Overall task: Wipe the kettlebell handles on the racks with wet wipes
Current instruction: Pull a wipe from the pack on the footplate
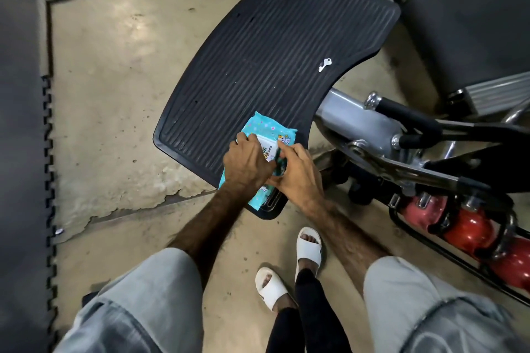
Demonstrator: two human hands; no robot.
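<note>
A turquoise pack of wet wipes [262, 127] lies on the near corner of a black ribbed rubber platform [272, 46]. My left hand [246, 162] presses down on the pack's near half. My right hand [298, 172] pinches the flap at the pack's white label, fingertips closed on it. Red kettlebells [464, 229] with dark handles sit in a low black rack [447, 255] at the lower right, apart from both hands.
A small silver key [325, 64] rests on the platform's far right. Grey machine arms and black grips [401, 112] crowd the right side. Worn beige floor [114, 94] lies left, edged by dark interlocking mats [20, 123]. My white sandals [308, 246] stand below.
</note>
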